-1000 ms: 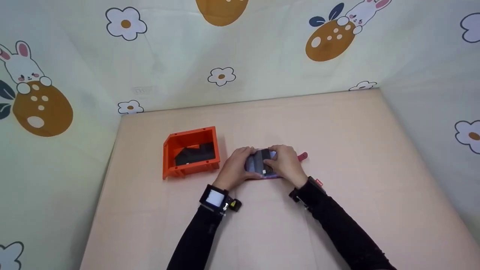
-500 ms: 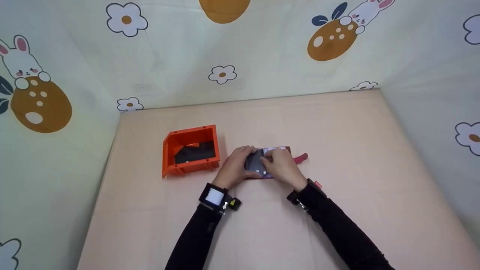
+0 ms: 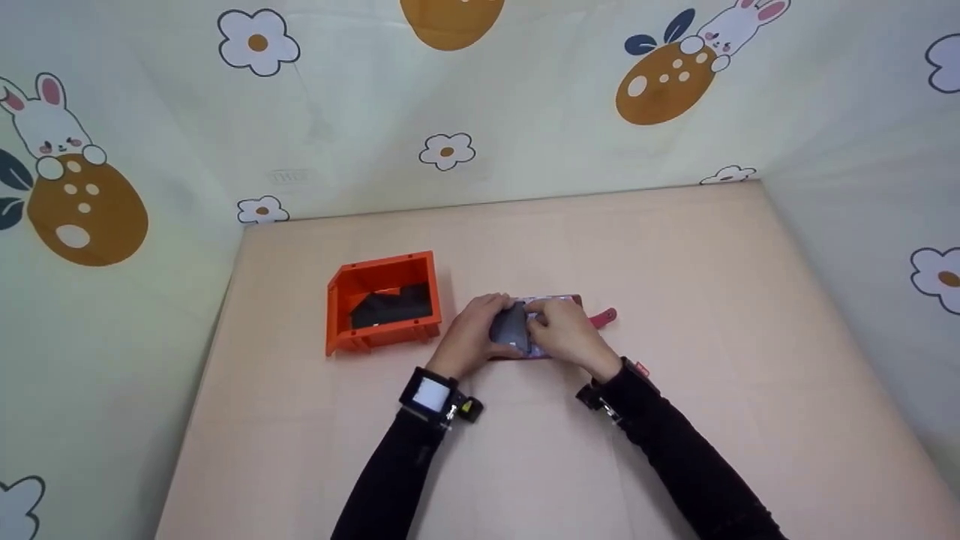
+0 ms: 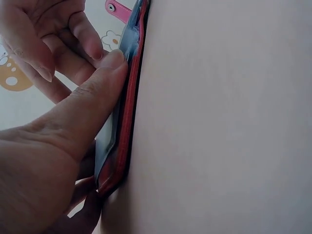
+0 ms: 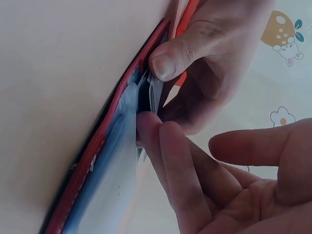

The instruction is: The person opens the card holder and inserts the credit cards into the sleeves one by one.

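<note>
A red card holder with clear plastic sleeves [image 5: 109,190] lies spread on the table. Its red edge [image 4: 127,112] shows along the tabletop, and a snap strap [image 3: 604,318] sticks out on the right. My left hand [image 3: 469,337] holds the left side, thumb pressed on a grey sleeve page [image 3: 510,330], the other fingers at the far edge. From the right, my right hand [image 3: 568,336] reaches over the sleeves. In the right wrist view its index and middle fingers [image 5: 175,161] extend into the gap between sleeves, thumb apart from them. The fingertips are partly hidden.
An orange bin [image 3: 382,336] stands left of the left hand, with flat black pieces [image 3: 394,306] inside. Patterned cloth walls [image 3: 360,112] rise behind and beside the table [image 3: 675,262].
A second ago my right hand held up a dark page near the middle. It has since shifted, and the printed right part of the holder shows. My left hand stays in place.
</note>
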Demonstrator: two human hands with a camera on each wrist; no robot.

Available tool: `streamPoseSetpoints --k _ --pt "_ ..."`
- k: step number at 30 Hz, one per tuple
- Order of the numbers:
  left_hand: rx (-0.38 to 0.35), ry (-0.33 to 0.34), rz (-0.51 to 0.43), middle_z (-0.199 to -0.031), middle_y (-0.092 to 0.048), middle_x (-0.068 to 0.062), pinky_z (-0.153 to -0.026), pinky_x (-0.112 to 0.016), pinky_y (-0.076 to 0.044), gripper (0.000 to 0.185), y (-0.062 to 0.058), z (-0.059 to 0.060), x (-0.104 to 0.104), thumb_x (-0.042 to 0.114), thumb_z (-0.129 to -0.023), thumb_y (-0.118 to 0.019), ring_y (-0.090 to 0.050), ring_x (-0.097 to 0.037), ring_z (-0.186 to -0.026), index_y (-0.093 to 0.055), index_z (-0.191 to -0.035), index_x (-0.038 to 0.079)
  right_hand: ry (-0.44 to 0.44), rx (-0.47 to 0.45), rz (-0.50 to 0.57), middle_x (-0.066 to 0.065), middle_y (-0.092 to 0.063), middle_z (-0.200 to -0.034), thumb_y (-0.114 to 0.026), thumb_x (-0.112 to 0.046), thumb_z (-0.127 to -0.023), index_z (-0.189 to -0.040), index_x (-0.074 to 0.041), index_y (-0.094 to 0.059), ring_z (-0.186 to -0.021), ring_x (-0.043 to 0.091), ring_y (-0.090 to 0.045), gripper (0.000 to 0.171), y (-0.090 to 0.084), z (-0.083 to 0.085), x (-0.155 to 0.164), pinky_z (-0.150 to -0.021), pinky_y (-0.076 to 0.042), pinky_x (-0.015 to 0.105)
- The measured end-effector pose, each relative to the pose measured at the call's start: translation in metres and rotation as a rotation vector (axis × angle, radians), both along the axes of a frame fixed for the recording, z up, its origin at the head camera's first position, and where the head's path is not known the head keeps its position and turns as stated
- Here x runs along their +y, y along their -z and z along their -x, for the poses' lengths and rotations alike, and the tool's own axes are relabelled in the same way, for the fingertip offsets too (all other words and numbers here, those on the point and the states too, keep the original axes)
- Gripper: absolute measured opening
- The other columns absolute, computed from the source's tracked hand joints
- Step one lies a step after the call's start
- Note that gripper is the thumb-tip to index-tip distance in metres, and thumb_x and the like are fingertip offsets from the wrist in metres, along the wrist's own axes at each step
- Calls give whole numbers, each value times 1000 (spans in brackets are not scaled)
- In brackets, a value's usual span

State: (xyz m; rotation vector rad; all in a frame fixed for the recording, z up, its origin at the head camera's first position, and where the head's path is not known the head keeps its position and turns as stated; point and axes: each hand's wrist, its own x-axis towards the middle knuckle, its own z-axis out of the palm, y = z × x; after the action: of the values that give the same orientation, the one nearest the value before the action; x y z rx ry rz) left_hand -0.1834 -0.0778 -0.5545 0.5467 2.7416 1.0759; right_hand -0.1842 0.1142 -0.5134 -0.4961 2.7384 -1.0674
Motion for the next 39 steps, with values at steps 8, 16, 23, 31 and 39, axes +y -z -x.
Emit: streamPoseSetpoints --k 8,16,23,31,39 --pt "-19 5 -6 -156 -50 -11 -122 -42 -36 79 0 0 -2 34 -80 -91 -44 -25 -146 -56 -147 12 -106 54 6 6 -77 -80 -75 -7 -89 -117 4 -75 -71 13 -70 30 3 4 10 -65 -54 30" --pt "-52 3 2 -157 -49 -9 -122 -43 -37 82 -1 2 -1 39 -77 -92 -45 -24 -145 -55 -147 14 -128 85 -198 11 -75 -104 -92 -21 -76 -134 -10 -70 -91 26 -66 62 8 16 35 -76 -52 43" --pt "-95 -6 -4 -157 -48 -8 -122 -43 -37 84 -2 2 -1 37 -77 -92 -47 -23 -140 -54 -149 15 -101 40 -365 15 -70 -134 -95 -38 -71 -139 -17 -67 -115 36 -68 76 6 22 52 -88 -55 52" --pt "-95 -15 14 -157 -50 -8 -122 -43 -37 86 -3 2 1 38 -77 -92 -47 -23 -139 -54 -150 15 -61 -24 -425 16 -73 -122 -97 -36 -69 -140 -22 -66 -102 28 -64 79 0 28 68 -80 -52 45" --pt "-79 -8 56 -155 -51 -7 -121 -44 -37 85 -5 2 3 39 -77 -92 -46 -24 -140 -54 -149 14 -62 -23 -449 9 -68 -87 -97 -39 -68 -141 -26 -65 -93 26 -62 81 -1 28 71 -70 -48 39"
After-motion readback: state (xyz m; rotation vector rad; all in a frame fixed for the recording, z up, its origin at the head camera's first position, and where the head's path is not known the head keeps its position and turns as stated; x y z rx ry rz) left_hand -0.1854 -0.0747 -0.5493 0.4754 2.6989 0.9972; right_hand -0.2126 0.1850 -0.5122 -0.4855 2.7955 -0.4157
